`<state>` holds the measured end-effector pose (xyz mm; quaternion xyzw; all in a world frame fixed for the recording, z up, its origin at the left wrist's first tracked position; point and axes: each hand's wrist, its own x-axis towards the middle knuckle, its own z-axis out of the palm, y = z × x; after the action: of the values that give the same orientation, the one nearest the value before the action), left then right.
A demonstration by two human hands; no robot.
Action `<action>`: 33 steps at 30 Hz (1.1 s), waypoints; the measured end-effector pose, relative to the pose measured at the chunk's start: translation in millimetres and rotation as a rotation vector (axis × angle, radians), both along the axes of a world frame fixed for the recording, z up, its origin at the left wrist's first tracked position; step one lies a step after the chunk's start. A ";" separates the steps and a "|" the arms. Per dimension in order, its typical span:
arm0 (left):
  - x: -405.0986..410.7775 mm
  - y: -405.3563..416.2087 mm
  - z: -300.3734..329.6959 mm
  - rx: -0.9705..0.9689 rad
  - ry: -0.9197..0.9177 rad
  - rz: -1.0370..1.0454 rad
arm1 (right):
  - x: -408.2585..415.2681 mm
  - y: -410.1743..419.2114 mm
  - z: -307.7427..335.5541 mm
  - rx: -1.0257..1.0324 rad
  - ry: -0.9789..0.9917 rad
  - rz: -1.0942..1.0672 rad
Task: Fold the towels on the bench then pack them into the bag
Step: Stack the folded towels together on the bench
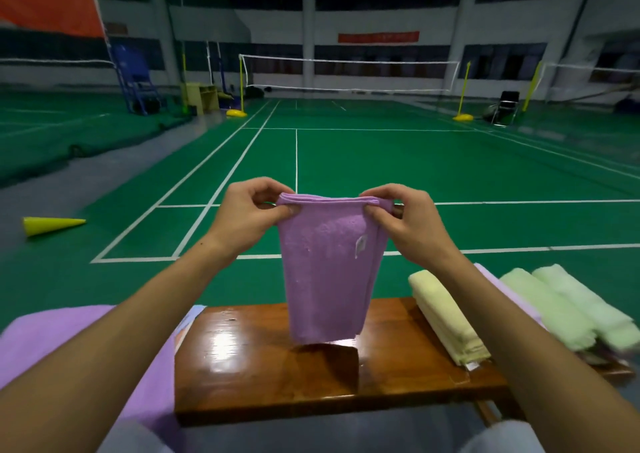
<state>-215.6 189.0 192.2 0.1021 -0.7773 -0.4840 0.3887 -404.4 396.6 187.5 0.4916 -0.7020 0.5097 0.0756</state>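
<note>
The wooden bench [263,376] carries a folded pale-yellow towel [446,317] and folded green towels [568,310] toward its right end. Above the bench hangs a folded purple towel [325,272], its top corners pinched by the left hand [249,217] and right hand [412,224], lower edge just over the wood.

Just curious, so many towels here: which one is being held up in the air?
The purple towel, pinched at its top corners by the left hand and right hand. The yellow towel and green towels lie folded on the bench.
</note>
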 end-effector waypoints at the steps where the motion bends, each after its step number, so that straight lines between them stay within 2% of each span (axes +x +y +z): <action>1: 4.1 3.1 1.6 -0.003 -0.007 -0.012 | 3.9 5.1 1.2 -0.003 -0.015 0.014; 7: 19.2 19.5 11.7 -0.028 -0.023 -0.085 | 13.1 25.1 2.5 -0.063 -0.111 0.064; 12: 0.6 8.5 -6.4 0.067 -0.056 -0.089 | -8.0 7.7 -18.5 -0.026 -0.134 0.044; 16: -33.8 -22.3 -55.8 0.099 -0.184 -0.022 | -44.8 -28.3 -66.8 0.088 -0.189 0.001; 21: -96.5 -67.2 -159.3 0.101 -0.430 0.113 | -87.8 -84.4 -159.2 0.350 -0.236 -0.095; 25: -133.8 -95.8 -222.2 0.139 -0.539 0.222 | -112.7 -119.1 -221.8 0.469 -0.298 -0.160; 33: -151.5 -117.5 -262.8 0.046 -0.656 0.249 | -142.4 -129.8 -263.8 0.538 -0.300 -0.195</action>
<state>-367.1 71.5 -70.6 0.3547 -0.8315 -0.3916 0.1718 -546.8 266.8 -76.3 0.3439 -0.8586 0.3631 -0.1130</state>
